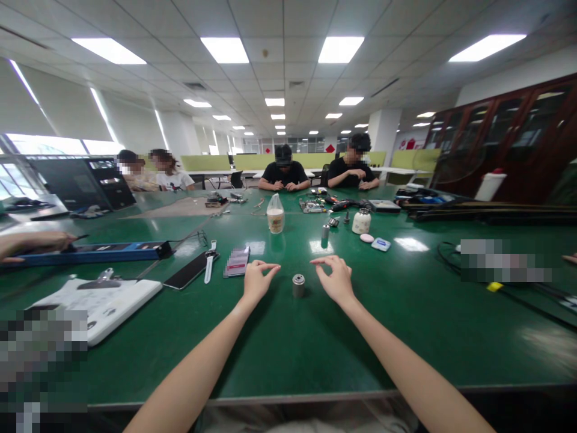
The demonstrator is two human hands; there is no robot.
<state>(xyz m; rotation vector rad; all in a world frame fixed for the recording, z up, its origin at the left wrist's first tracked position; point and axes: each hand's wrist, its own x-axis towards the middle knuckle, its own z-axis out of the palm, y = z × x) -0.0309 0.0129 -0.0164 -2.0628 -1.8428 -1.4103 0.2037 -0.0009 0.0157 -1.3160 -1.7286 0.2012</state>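
Note:
A small metal cylinder (298,286) with a hole in its top stands upright on the green table, between my two hands and touching neither. My left hand (258,280) hovers to its left, fingertips and thumb pinched together, and nothing shows between them. On the other side, my right hand (335,278) is held in a similar pinch, also with nothing visible in it. A phone (237,262) with a lit screen lies just left of my left hand. Beyond my right hand stands a second metal cylinder (325,233).
Left are a watch (210,264), a dark phone (192,270), a clipboard (119,300) and a blue bar (121,251) near another person's hand (40,240). Farther back are a bagged cup (275,221), a white jar (361,222) and circuit boards (313,206). Several people sit beyond.

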